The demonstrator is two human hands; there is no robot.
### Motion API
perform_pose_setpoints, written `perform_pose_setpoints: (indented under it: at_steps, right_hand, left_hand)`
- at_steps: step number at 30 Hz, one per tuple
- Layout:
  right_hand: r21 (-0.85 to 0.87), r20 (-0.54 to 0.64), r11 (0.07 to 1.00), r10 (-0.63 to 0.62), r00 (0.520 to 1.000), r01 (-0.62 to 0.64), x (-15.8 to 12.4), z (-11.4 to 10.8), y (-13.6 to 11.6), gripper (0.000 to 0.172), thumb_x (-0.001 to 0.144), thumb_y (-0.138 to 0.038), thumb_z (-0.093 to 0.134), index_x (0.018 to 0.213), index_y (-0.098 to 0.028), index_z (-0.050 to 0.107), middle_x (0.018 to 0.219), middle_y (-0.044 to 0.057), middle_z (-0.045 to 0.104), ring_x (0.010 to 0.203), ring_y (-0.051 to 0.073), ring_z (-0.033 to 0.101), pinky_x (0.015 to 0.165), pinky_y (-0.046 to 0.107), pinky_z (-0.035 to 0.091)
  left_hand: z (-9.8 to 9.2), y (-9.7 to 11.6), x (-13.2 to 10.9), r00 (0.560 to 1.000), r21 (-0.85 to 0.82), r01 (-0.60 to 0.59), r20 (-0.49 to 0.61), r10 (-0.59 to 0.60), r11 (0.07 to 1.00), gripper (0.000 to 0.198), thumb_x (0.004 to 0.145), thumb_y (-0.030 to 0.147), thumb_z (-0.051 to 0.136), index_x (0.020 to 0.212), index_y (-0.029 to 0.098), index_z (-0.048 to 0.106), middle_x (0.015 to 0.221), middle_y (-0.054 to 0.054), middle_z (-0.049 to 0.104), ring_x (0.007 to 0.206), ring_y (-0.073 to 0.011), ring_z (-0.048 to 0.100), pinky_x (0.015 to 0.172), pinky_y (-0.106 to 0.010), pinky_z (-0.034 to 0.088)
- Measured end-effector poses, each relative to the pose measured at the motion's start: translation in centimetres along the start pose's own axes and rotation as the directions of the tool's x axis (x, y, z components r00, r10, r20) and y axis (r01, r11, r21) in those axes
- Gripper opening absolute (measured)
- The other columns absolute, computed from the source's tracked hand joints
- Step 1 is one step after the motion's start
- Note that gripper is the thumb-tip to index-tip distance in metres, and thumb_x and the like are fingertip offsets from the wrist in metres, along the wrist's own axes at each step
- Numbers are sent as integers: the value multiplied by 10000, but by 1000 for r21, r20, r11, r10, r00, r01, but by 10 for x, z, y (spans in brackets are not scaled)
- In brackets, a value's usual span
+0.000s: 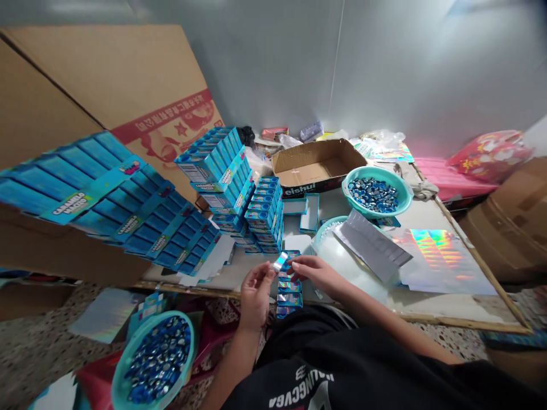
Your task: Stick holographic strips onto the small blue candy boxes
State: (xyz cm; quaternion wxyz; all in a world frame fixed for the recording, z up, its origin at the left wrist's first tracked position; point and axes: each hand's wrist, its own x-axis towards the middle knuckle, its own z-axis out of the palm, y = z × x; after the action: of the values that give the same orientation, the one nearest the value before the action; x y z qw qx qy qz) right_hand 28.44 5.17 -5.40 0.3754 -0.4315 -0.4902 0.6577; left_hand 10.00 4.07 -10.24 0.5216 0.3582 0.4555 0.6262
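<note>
My left hand [255,293] and my right hand [315,273] meet over the near edge of the low table [444,310]. Both pinch a small shiny silver-blue sticker piece [281,261] between their fingertips. Just below it lies a strip of blue holographic stickers [289,291], running toward me. Stacks of small blue cartons [265,215] stand just behind my hands.
Fanned blue display boxes [106,193] lean at left before a big cardboard sheet [128,85]. A teal bowl of blue-wrapped pieces [376,193] sits on the table, another bowl [156,359] on the floor at my left. Holographic sheets [440,256] lie at right, an open cardboard box [316,165] behind.
</note>
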Motion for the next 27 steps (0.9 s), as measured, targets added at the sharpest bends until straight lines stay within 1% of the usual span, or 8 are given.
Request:
perform_pose_setpoints:
  at_steps: [3, 6, 9, 11, 14, 18, 20, 27]
  right_hand:
    - [294, 26, 955, 39, 999, -45, 2, 5, -9, 528, 723, -590, 761, 1022, -158, 708, 954, 63, 721, 834, 157, 675, 761, 271, 484]
    - [452, 36, 889, 69, 997, -78, 3, 6, -15, 443, 667, -460, 850, 938, -136, 718, 853, 38, 708, 749, 122, 655, 728, 249, 489]
    - [553, -74, 832, 92, 993, -36, 3, 9, -14, 363, 590, -276, 904, 859, -141, 701, 750, -1, 685, 647, 83, 608, 659, 214, 474]
    - [613, -154, 790, 120, 981, 0, 2, 12, -11, 403, 559, -203, 900, 896, -162, 683, 727, -18, 678, 621, 76, 591, 616, 198, 459]
    - [652, -219, 758, 151, 964, 29, 1, 16, -9, 459, 577, -178, 865, 987, -188, 657, 741, -26, 676, 621, 80, 588, 595, 195, 458]
    - [580, -245, 811, 76, 966, 83, -1, 19, -10, 400, 658, -237, 813, 1020, -206, 646, 743, -23, 655, 661, 111, 595, 603, 225, 469]
    - [554, -241, 827, 50, 969, 95, -1, 20, -11, 358, 669, -262, 806, 987, -204, 652, 727, -21, 637, 665, 120, 583, 601, 234, 462]
    - [613, -214, 786, 59, 975, 87, -1, 23, -14, 266, 625, -279, 836, 773, -191, 634, 679, -35, 565, 644, 101, 508, 596, 220, 406]
  left_hand:
    - [5, 13, -6, 996, -28, 58, 65, -56, 998, 456, 662, 405, 867, 1024, 190, 693, 931, -31, 716, 877, -142, 672, 877, -283, 531]
    - [6, 27, -12, 986, -7, 119, 121, -117, 993, 459, 665, 381, 870, 1041, 182, 698, 896, -30, 718, 844, -124, 665, 815, -227, 528]
    - [7, 39, -15, 976, -24, 198, 95, -195, 980, 456, 643, 410, 873, 992, 160, 723, 853, -32, 718, 766, -113, 651, 767, -224, 541]
    - [8, 46, -17, 964, -53, 260, 71, -256, 964, 476, 616, 435, 879, 965, 144, 738, 821, -36, 717, 685, -98, 626, 731, -235, 552]
    - [10, 55, -19, 943, -68, 327, 85, -321, 942, 503, 590, 428, 886, 974, 135, 744, 806, -47, 719, 613, -81, 592, 673, -232, 547]
    - [10, 62, -21, 932, -78, 355, 104, -347, 931, 485, 614, 425, 865, 981, 134, 738, 860, -77, 736, 597, -84, 592, 642, -235, 541]
    - [10, 64, -21, 934, -86, 351, 103, -343, 932, 481, 622, 419, 860, 986, 132, 734, 875, -86, 739, 598, -86, 593, 643, -239, 545]
    - [5, 64, -18, 928, -94, 366, 116, -355, 926, 489, 602, 403, 885, 980, 132, 735, 845, -65, 737, 601, -75, 596, 637, -206, 542]
